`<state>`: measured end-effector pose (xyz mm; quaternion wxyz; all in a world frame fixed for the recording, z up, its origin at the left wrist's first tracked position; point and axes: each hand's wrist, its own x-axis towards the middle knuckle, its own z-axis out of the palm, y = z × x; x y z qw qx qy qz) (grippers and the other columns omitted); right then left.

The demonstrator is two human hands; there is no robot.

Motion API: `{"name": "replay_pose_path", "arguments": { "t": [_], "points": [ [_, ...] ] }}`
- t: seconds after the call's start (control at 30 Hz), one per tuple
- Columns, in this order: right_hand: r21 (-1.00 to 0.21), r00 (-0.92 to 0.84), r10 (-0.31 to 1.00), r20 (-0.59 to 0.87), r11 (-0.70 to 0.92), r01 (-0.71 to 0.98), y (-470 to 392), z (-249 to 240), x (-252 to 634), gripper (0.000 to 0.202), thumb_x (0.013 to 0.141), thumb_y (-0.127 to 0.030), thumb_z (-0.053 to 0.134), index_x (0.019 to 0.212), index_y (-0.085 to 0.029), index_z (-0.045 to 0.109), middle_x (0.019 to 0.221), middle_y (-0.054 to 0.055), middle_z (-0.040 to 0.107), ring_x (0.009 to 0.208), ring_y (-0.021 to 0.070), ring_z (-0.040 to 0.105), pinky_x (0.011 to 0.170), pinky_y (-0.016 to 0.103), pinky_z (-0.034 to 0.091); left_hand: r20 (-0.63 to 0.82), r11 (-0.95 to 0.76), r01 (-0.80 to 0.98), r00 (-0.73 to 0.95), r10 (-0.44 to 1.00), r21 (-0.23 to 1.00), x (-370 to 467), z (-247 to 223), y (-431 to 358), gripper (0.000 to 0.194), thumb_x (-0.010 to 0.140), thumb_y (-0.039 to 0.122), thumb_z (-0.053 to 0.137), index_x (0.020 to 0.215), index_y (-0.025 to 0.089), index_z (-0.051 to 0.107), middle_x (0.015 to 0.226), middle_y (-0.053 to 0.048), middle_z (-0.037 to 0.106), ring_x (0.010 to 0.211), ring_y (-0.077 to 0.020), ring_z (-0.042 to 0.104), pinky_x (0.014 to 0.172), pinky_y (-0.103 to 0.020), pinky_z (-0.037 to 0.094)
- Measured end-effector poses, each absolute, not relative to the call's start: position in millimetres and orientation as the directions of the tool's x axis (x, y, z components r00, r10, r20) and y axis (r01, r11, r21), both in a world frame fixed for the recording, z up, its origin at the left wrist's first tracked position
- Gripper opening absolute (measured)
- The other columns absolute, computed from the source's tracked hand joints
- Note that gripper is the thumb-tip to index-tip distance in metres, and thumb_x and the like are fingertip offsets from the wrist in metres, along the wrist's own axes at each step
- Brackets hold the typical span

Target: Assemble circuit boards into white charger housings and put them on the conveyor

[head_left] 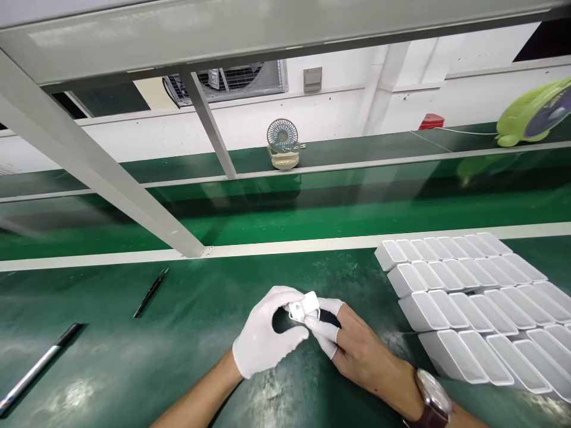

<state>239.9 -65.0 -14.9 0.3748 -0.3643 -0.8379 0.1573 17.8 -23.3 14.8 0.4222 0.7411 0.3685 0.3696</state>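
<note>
I am holding a small white plastic part between both hands, just above the green work surface in front of me. The part is looking squarish and blocky, with rounded corners and a smooth, slightly glossy top face; on its left side a darker recess or opening is showing, though it is too small for me to tell what is inside. My left hand, in a full white glove, is curling around it from the left, the thumb and fingers closed on the part's near and far edges. My right hand is mostly bare, with white finger cots on the fingertips only, and those covered fingertips are pinching the part from the right. A watch with a brown strap is sitting on my right wrist.

To my right, well apart from my hands, rows of white rectangular housings are lying packed side by side, overlapping in four tiers. To my left on the mat, black tweezers are lying near the white rail, and a dark pen-like tool is lying closer to the edge. Beyond the rail, a small beige desk fan is standing on the far shelf, and a green fan is sitting at the right.
</note>
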Motion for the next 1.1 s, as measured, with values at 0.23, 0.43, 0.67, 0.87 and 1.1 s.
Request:
{"name": "replay_pose_path", "arguments": {
  "t": [0.23, 0.43, 0.67, 0.87, 1.1],
  "points": [
    [-0.526, -0.440, 0.727, 0.526, 0.686, 0.503, -64.9, -15.6, 239.3, 0.041, 0.095, -0.007, 0.052, 0.132, -0.022, 0.057, 0.124, 0.016, 0.054, 0.119, 0.0272, 0.056, 0.096, 0.047, 0.057, 0.206, -0.293, 0.195, 0.374, 0.904, 0.936, 21.8, 10.0, -31.2, 0.014, 0.092, 0.021, 0.059, 0.101, 0.024, 0.049, 0.108, -0.005, 0.061, 0.098, -0.0190, 0.064, 0.082, -0.035, 0.053],
    [-0.473, -0.413, 0.704, 0.577, 0.701, 0.534, -62.4, -11.6, 237.2, 0.041, 0.093, -0.006, 0.054, 0.130, -0.023, 0.059, 0.118, 0.015, 0.058, 0.112, 0.0263, 0.059, 0.092, 0.046, 0.058, 0.134, -0.210, 0.173, 0.371, 0.919, 0.962, 17.8, 3.4, -31.0, 0.052, 0.098, 0.036, 0.055, 0.144, 0.027, 0.034, 0.128, -0.011, 0.059, 0.117, -0.0248, 0.060, 0.100, -0.047, 0.049],
    [-0.390, -0.447, 0.683, 0.578, 0.712, 0.584, -61.5, -12.2, 236.3, 0.044, 0.096, -0.010, 0.050, 0.138, -0.021, 0.055, 0.119, 0.016, 0.061, 0.114, 0.0272, 0.062, 0.092, 0.044, 0.060, 0.132, -0.177, 0.112, 0.330, 0.935, 0.978, 24.6, -0.4, -22.2, 0.057, 0.093, 0.034, 0.063, 0.144, 0.024, 0.038, 0.113, -0.007, 0.064, 0.105, -0.0213, 0.063, 0.101, -0.045, 0.048],
    [-0.330, -0.446, 0.637, 0.629, 0.738, 0.589, -61.1, -20.5, 233.2, 0.031, 0.098, -0.020, 0.056, 0.128, -0.020, 0.062, 0.118, 0.015, 0.064, 0.098, 0.0251, 0.069, 0.083, 0.042, 0.063, 0.090, -0.089, -0.022, 0.396, 0.914, 0.996, 21.9, -3.1, -16.0, 0.067, 0.086, 0.042, 0.071, 0.143, 0.022, 0.042, 0.109, -0.008, 0.063, 0.102, -0.0232, 0.064, 0.095, -0.043, 0.050],
    [-0.406, -0.461, 0.644, 0.610, 0.754, 0.516, -58.0, -21.1, 229.5, 0.036, 0.099, -0.013, 0.052, 0.133, -0.021, 0.057, 0.128, 0.015, 0.058, 0.113, 0.0232, 0.065, 0.091, 0.038, 0.061, 0.113, -0.082, -0.096, 0.383, 0.917, 0.992, 20.6, 5.6, -18.3, 0.060, 0.093, 0.046, 0.062, 0.142, 0.019, 0.041, 0.115, -0.010, 0.061, 0.100, -0.0207, 0.061, 0.091, -0.039, 0.049]
  ]
}}
